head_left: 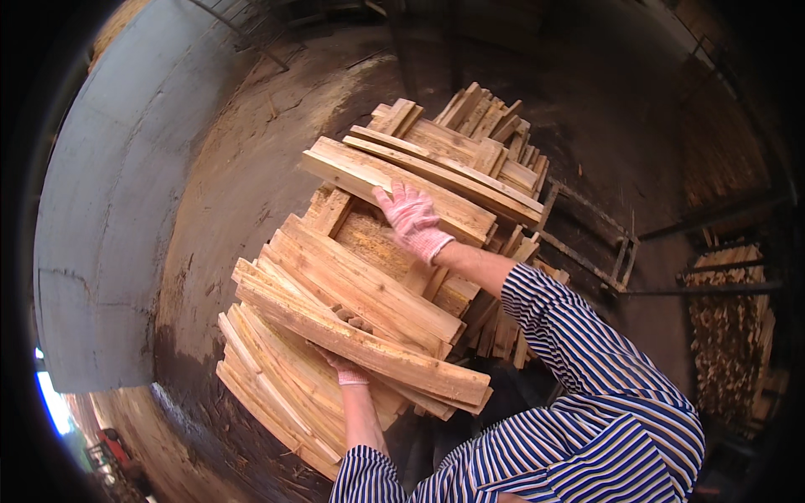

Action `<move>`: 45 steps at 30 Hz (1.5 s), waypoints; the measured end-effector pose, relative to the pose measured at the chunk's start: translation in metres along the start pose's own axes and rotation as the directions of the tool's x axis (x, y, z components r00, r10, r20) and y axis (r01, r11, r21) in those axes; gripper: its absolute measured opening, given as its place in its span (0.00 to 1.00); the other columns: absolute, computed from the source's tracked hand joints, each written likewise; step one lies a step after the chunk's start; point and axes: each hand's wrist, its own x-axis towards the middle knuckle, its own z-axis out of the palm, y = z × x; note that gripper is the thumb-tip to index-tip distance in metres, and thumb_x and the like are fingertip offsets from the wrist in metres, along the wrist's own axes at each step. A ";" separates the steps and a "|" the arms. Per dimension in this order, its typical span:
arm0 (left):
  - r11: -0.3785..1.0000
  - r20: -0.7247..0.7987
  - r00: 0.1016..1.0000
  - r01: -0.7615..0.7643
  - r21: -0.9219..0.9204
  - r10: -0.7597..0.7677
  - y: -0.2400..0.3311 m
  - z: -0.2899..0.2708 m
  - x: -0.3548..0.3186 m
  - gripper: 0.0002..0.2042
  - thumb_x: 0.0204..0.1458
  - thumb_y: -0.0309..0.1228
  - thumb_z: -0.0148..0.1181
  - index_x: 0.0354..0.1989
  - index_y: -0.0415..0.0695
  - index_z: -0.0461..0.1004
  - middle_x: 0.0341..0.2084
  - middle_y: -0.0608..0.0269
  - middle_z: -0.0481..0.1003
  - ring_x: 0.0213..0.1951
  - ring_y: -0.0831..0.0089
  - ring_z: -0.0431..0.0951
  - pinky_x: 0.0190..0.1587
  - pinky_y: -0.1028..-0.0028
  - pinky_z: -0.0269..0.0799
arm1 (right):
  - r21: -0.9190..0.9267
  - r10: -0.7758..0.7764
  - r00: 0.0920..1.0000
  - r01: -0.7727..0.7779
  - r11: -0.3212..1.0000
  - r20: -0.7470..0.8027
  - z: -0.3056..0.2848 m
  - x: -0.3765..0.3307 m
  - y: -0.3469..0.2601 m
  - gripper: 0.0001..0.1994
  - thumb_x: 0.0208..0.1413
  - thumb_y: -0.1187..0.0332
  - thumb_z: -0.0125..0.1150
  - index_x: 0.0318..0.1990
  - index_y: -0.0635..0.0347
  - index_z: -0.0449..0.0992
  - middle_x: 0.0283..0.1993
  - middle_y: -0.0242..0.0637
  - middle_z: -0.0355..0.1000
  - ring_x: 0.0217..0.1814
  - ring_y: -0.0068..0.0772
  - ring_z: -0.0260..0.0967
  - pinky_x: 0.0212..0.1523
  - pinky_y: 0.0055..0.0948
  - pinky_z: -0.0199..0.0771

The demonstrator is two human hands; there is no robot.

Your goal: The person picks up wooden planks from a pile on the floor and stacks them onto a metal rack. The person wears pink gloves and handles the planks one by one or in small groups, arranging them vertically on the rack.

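Note:
A bundle of rough pale wooden boards fills the middle of the view. My left hand, in a pink knit glove, grips this bundle from below, its fingers partly hidden behind the planks. My right hand, also in a pink glove, lies flat with fingers spread on a long board on top of a bigger stack of boards farther away. Both forearms wear blue and white striped sleeves.
A grey curved concrete wall rises at the left. Dark dirt floor with wood scraps lies around the stack. A metal frame stands to the right, with more piled wood behind it at the far right.

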 end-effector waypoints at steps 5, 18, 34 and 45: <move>0.999 -0.013 1.000 -0.003 -0.032 0.002 0.009 -0.014 -0.010 0.45 0.51 0.64 0.64 0.67 0.40 0.60 0.52 0.56 0.74 0.53 0.59 0.76 0.58 0.55 0.71 | -0.004 -0.222 0.967 0.223 0.975 -0.123 0.032 0.026 0.030 0.22 0.62 0.65 0.54 0.65 0.48 0.68 0.60 0.54 0.68 0.57 0.51 0.70 0.51 0.47 0.73; 0.996 0.016 1.000 -0.022 -0.091 0.024 0.010 -0.018 -0.006 0.44 0.52 0.58 0.67 0.67 0.38 0.57 0.52 0.54 0.73 0.53 0.57 0.77 0.60 0.55 0.71 | 0.401 -0.006 0.952 -0.123 0.908 0.305 -0.028 0.033 0.083 0.41 0.48 0.55 0.72 0.72 0.36 0.61 0.65 0.49 0.64 0.68 0.55 0.63 0.64 0.47 0.69; 0.998 -0.263 0.964 -0.012 0.057 0.027 0.010 -0.024 -0.013 0.41 0.51 0.60 0.66 0.63 0.41 0.64 0.45 0.61 0.75 0.46 0.62 0.78 0.51 0.62 0.75 | 0.038 -0.007 0.999 0.009 0.999 -0.050 0.034 0.015 0.029 0.21 0.67 0.60 0.49 0.66 0.37 0.68 0.58 0.47 0.71 0.56 0.43 0.70 0.49 0.41 0.71; 0.990 -0.283 0.957 0.101 0.102 -0.068 -0.020 -0.023 0.037 0.37 0.54 0.57 0.64 0.63 0.40 0.65 0.48 0.61 0.75 0.47 0.63 0.78 0.51 0.63 0.76 | -0.058 0.350 0.660 -0.512 0.857 -0.665 0.070 0.020 0.184 0.40 0.66 0.34 0.37 0.68 0.63 0.65 0.56 0.49 0.73 0.60 0.42 0.70 0.54 0.40 0.69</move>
